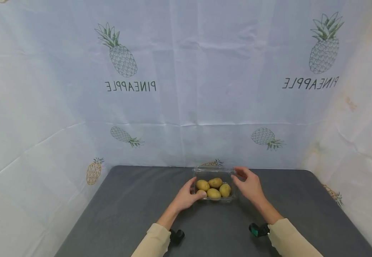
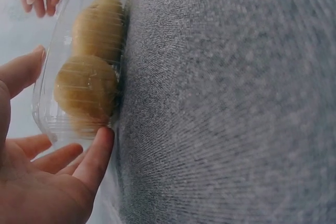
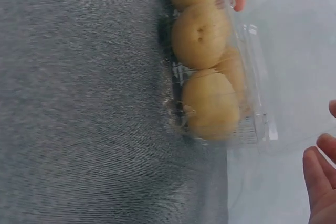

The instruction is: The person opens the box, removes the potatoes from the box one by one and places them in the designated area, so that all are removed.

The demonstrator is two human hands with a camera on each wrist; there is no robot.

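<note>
A clear plastic clamshell container [image 1: 218,199] rests on the dark table, its lid [image 1: 214,170] raised at the back. Several yellow potatoes [image 1: 214,193] lie inside; two potatoes [image 2: 86,87] show through the near wall in the left wrist view. My left hand [image 1: 186,196] holds the container's left front corner, thumb at the front rim and fingers along the left side. At the right, my right hand [image 1: 249,184] is spread beside the raised lid, fingertips right at its edge. In the right wrist view its fingers [image 3: 317,174] are apart and slightly bent.
The dark grey table [image 1: 134,214] ends just behind the container. A pale cloth [image 1: 186,89] printed with pineapples hangs behind it and along both sides. Black wrist devices [image 1: 259,230] sit under the beige sleeves [image 1: 293,239].
</note>
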